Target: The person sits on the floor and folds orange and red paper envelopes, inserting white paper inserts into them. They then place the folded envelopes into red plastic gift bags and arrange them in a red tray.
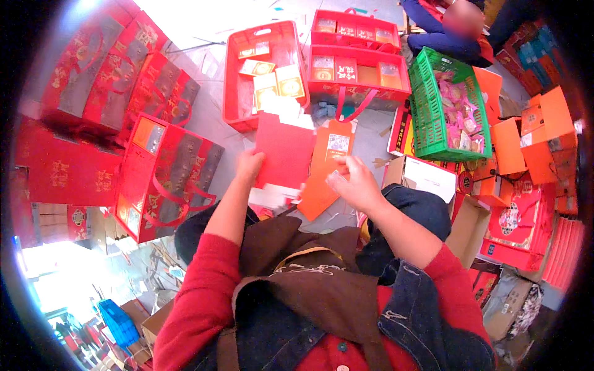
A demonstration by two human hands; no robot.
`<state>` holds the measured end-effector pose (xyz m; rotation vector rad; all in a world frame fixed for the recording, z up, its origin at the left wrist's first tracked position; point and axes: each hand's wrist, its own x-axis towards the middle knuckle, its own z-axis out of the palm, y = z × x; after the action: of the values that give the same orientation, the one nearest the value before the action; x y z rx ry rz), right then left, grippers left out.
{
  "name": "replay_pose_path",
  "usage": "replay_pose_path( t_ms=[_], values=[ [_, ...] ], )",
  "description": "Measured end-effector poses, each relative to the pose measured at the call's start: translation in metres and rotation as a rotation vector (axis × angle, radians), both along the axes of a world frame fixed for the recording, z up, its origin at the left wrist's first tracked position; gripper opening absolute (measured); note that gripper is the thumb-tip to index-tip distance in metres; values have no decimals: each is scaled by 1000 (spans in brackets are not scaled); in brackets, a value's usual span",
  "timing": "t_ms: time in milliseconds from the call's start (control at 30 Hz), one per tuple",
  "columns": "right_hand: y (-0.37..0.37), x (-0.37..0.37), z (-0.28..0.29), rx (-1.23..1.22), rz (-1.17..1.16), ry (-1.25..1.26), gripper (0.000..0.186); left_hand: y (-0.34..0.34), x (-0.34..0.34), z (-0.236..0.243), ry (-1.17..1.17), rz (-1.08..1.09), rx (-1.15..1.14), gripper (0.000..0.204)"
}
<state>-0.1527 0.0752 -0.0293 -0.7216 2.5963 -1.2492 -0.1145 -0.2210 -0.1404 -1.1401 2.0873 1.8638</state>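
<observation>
My left hand (pixel 249 166) is closed on the left edge of a flat red cardboard piece (pixel 286 151). To its right is a long orange carton (pixel 320 176), slightly tilted, with a black-and-white printed label near its top. Over the carton's right side is my right hand (pixel 356 184), fingers bent and drawn together in a pinch; what they hold, if anything, is too small to make out. White sheets or cards (pixel 272 196) show under the red piece, between my knees and partly hidden by it.
Ahead stands a red plastic crate (pixel 230 93) holding yellow-and-white boxes. Beside it are red gift boxes (pixel 365 93) with ribbon handles. A green basket (pixel 427 123) holds pink wrapped packs. Red gift bags (pixel 167 179) crowd the left, orange boxes (pixel 547 130) the right. Another person (pixel 442 37) sits at far right.
</observation>
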Motion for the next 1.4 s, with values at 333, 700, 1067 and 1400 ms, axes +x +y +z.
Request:
replay_pose_path(
  t_ms=[333,700,1067,1400],
  values=[
    [-27,28,47,-725,-53,-333,34,114,78,89,357,216,885,35],
    [-30,75,30,-225,310,-259,40,102,93,-7,578,284,362,35],
    [-35,78,12,-18,525,-87,47,118,129,40,429,-102,664,71],
    [-33,71,25,62,591,-63,39,106,120,71,507,-231,781,105]
  ],
)
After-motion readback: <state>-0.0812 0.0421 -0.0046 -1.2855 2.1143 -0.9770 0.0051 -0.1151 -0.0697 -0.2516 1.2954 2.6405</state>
